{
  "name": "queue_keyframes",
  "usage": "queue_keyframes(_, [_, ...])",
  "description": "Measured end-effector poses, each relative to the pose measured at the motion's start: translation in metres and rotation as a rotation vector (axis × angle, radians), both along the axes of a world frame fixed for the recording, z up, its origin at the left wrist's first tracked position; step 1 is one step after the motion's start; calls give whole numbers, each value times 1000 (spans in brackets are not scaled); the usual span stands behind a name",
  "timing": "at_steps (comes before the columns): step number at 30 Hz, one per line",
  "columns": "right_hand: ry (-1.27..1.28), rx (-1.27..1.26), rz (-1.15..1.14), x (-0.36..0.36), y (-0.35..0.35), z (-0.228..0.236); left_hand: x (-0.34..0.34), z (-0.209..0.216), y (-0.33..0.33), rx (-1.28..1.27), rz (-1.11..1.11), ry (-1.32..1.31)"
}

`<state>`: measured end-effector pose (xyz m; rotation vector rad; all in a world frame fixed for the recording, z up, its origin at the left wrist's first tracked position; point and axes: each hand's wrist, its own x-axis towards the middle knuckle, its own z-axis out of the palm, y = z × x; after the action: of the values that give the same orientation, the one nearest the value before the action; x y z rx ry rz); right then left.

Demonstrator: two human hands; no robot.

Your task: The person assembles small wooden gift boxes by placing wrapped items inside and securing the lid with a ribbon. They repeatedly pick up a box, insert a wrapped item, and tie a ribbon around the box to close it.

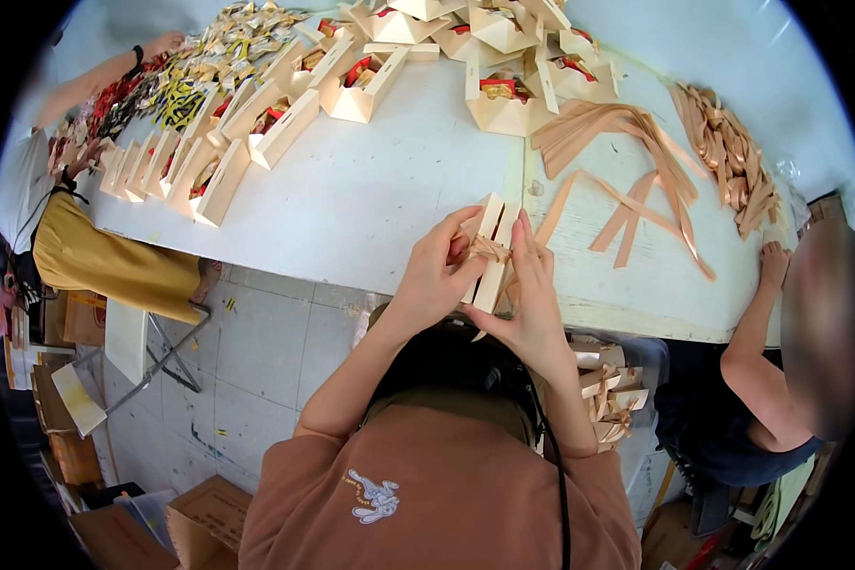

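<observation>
At the near edge of the table (370, 218), the left hand (437, 271) and right hand (534, 285) both pinch a cream paper box (489, 249) and its ribbon bow (489, 249); it looks light and easily crushed, best held by its flat sides.

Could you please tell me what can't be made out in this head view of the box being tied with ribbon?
- Ribbon knot on the cream box: mostly covered by the left hand and right hand.
- Box contents: lid shut and the hands hide them.
- Finished boxes below the table edge: partly hidden by the right forearm.
- Packets at far left: too small and bent by the fisheye rim.
</observation>
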<state>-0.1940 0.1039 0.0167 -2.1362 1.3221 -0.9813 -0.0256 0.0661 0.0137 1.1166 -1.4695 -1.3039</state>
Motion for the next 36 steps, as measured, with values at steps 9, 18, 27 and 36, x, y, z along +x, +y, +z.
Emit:
queue_keyframes(9, [111, -176, -33, 13, -6, -18, -3, -4, 7, -63, 97, 17])
queue_keyframes(18, [393, -203, -25, 8, -8, -6, 0, 10, 15, -355, 6, -267])
queue_keyframes(27, [503, -187, 127, -36, -28, 12, 38, -1, -13, -50, -244, -109])
queue_keyframes(36, [132, -244, -95, -19, -24, 10, 21, -12, -9, -268, -5, -103])
